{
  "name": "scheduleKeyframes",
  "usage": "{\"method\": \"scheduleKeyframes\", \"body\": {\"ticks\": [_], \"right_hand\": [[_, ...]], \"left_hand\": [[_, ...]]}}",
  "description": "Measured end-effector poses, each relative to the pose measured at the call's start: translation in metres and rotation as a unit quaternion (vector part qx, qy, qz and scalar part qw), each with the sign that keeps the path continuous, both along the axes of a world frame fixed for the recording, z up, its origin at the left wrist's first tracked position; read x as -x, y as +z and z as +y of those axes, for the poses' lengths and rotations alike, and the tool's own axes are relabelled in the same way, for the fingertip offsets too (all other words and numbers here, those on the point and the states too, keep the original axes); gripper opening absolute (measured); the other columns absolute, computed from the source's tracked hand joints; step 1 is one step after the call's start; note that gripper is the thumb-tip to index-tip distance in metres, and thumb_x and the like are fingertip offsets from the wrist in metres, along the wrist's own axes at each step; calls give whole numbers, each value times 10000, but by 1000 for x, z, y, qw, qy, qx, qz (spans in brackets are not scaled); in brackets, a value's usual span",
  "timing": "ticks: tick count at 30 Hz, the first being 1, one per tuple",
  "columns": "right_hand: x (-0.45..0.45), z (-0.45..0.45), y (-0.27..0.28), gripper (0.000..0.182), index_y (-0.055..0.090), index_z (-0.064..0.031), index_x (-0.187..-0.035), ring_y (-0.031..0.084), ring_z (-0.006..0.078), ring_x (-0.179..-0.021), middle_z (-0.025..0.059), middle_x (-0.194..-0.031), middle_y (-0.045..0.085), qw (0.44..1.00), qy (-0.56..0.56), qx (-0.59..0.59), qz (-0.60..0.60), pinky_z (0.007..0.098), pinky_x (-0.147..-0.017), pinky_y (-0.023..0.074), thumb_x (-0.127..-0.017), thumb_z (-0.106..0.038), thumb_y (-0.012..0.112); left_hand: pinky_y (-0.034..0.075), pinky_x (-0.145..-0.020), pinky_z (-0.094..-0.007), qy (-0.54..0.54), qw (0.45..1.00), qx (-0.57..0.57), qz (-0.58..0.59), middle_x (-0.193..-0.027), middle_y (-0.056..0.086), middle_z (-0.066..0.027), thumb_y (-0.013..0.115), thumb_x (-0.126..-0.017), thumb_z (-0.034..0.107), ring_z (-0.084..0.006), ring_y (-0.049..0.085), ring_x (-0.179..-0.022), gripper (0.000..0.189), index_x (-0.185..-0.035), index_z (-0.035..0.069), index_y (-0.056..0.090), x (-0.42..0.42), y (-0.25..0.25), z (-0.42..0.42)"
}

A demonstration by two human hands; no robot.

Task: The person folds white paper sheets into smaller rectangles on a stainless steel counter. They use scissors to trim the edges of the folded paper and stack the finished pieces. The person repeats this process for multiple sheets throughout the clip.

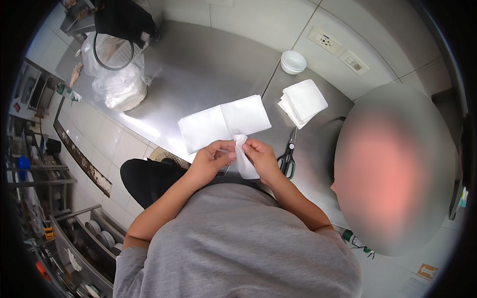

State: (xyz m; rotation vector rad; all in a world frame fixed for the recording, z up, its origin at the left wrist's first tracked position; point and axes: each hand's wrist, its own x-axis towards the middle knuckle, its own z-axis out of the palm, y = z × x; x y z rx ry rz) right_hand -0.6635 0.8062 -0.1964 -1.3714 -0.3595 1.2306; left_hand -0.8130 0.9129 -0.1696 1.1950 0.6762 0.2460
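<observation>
My right hand (264, 155) pinches a gathered white paper napkin (246, 167), its top bunched up and its lower end flaring out. On the other side, my left hand (212, 160) has its thumb and fingers at the napkin's left edge, near the bunched top. Just beyond my hands, a partly unfolded stack of white napkins (225, 119) lies on the steel table (220, 63), creased down the middle. A pile of folded white squares (305, 102) sits to the right. Black-handled scissors (287, 160) lie beside my right hand, blades pointing away.
White bowls (293, 62) stand against the tiled wall, below outlets (324, 41). Clear plastic bags (123, 89) with white contents and a black cloth (125, 18) occupy the far left. Another person with a blurred head (391, 171) is close on the right. Shelves with dishes (98, 232) are at lower left.
</observation>
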Motion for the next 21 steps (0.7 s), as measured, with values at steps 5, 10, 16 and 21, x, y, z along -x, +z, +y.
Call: {"method": "scheduleKeyframes", "body": {"ticks": [5,10,16,21], "right_hand": [[14,7,14,159,627,18,-987,596,97,-775,60,-869,645,996,-57,-62,-14,232,-711,482,-906,-117,609],[25,-2,27,199,616,29,-988,614,116,-812,71,-897,648,997,-26,-70,18,245,-735,503,-886,-139,646],[25,-13,26,202,598,53,-999,625,148,-869,93,-926,634,994,-55,-58,79,272,-820,532,-912,-128,608],[30,-13,33,182,591,59,-1015,627,157,-879,105,-951,622,987,-89,-88,99,284,-849,537,-917,-94,590]], "left_hand": [[514,-771,-250,30,996,-68,52,-889,653,-72,671,-868,112,-108,616,-811,166,-970,-7,616,-7,10,-3],[487,-717,-230,61,988,-125,70,-858,658,-76,698,-844,120,-116,609,-810,159,-918,-5,633,0,-1,-3],[481,-777,-247,11,984,-172,44,-899,662,-69,695,-846,101,-119,613,-871,197,-990,-7,613,1,7,-7],[514,-770,-277,-4,992,-128,13,-967,669,-119,701,-844,121,-155,633,-896,236,-1025,-1,611,0,22,-9]]}}
